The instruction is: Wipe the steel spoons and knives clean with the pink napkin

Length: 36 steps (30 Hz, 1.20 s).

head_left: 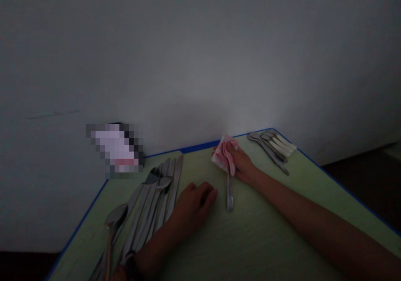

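My right hand [239, 160] grips a folded pink and white cloth [226, 153]. The cloth is wrapped round the upper end of a piece of metal cutlery, whose head is hidden; its flat handle [230, 195] points down toward me. My left hand [197, 201] rests low over the table with its fingers loosely curled in and nothing visible in them. Beside its forearm lies a group of metal knives [177, 178] and spoons [117, 216], partly covered by the arm.
At the far right corner of the green, blue-edged table [266, 231] lie metal spoons [266, 149] and several white-handled pieces of cutlery [283, 145]. A blurred-out phone-like object [115, 147] leans at the back left. A grey wall [200, 64] stands directly behind the table.
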{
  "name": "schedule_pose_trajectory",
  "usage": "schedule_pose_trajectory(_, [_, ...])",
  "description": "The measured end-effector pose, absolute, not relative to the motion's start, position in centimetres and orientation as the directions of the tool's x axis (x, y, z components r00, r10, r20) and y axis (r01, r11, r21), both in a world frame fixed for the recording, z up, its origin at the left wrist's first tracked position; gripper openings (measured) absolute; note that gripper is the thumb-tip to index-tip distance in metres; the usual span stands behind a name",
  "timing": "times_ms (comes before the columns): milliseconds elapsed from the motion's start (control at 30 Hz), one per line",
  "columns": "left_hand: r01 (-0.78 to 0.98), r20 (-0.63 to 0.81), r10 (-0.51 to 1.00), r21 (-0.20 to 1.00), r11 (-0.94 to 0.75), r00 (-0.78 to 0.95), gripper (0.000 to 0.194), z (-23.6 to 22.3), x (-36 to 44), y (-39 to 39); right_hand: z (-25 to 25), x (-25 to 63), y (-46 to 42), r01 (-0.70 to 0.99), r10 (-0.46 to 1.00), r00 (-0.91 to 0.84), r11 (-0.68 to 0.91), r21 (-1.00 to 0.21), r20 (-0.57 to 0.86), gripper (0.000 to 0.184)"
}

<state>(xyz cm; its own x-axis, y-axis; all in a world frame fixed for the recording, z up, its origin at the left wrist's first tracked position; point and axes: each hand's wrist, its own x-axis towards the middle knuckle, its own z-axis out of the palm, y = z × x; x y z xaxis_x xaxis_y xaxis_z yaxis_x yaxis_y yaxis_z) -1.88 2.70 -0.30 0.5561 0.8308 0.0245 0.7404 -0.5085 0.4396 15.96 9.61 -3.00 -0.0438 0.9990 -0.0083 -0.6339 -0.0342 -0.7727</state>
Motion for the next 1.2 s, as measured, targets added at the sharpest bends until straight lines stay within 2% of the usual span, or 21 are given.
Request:
schedule_pose_trajectory(233, [0.744,0.032,0.794,0.328,-0.582,0.607,0.027,-0.5,-1.4,2.0,-3.0,15.6,9.9,-0.655,0.997,0.058,0.069,-0.752,0.042,0.033])
schedule_pose_trajectory(367, [0.793,0.039,0.828,0.264,-0.549,0.56,0.02,-0.5,-1.2,1.9,-3.0,15.7,10.0,-0.657,0.998,-0.003,0.046,-0.753,0.063,0.031])
schedule_pose_trajectory(467, [0.818,0.03,0.85,0.256,-0.515,0.526,0.012,-0.5,-1.2,2.1,-2.9,15.9,9.8,-0.651,0.995,-0.091,-0.029,-0.759,0.04,0.028])
schedule_pose_trajectory(567, [0.818,0.027,0.87,0.326,-0.473,0.492,0.011,-0.7,-1.5,2.3,-2.9,16.0,9.5,-0.626,0.986,-0.166,-0.105,-0.773,0.0,0.027])
schedule_pose_trajectory(733, [0.74,0.009,0.887,0.548,-0.39,0.461,0.018,-1.0,-2.0,2.5,-2.6,16.3,8.9,-0.582,0.967,-0.255,-0.163,-0.797,-0.011,0.028])
schedule_pose_trajectory(833, [0.695,-0.008,0.896,0.633,-0.34,0.445,0.02,-1.0,-2.1,2.6,-2.4,16.6,8.9,-0.587,0.956,-0.295,-0.174,-0.791,0.008,0.027])
schedule_pose_trajectory(1067, [0.672,0.003,0.894,0.657,-0.34,0.449,0.031,-0.9,-2.1,2.8,-3.0,16.5,9.5,-0.609,0.97,-0.239,-0.182,-0.772,-0.04,0.025])
schedule_pose_trajectory(1200, [0.65,0.012,0.884,0.673,-0.353,0.467,0.034,-0.8,-2.1,2.9,-2.8,15.9,9.6,-0.608,0.991,-0.121,-0.029,-0.794,0.057,0.022])
